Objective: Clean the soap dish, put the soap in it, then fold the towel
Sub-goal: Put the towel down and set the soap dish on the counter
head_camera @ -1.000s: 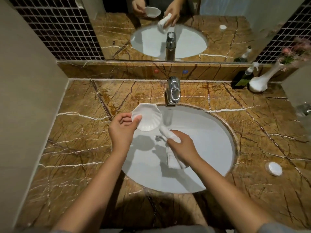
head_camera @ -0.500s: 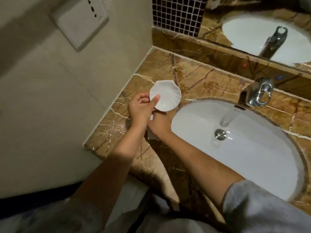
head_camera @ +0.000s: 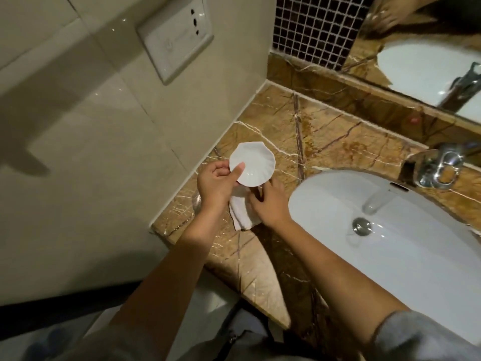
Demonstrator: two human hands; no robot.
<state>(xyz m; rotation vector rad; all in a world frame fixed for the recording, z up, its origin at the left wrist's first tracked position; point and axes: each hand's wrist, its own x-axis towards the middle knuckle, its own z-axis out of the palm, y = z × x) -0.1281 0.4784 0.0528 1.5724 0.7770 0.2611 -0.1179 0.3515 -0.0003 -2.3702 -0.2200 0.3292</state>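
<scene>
My left hand (head_camera: 217,187) holds a white shell-shaped soap dish (head_camera: 253,164) by its near rim, thumb on the inside, a little above the brown marble counter's (head_camera: 325,142) left end. A small white towel (head_camera: 240,213) lies crumpled on the counter just below the dish. My right hand (head_camera: 268,204) rests on the towel with its fingers spread under the dish; whether it grips the towel is hidden. No soap is in view.
A white oval sink (head_camera: 390,238) with a metal drain (head_camera: 361,226) lies to the right, a chrome tap (head_camera: 440,165) behind it. A beige tiled wall with a wall socket (head_camera: 177,37) closes the left side. A mirror (head_camera: 429,48) runs along the back.
The view has swung from the basin to the counter's left end. Both hands moved left out of the sink; the towel now lies on the counter under my right hand.
</scene>
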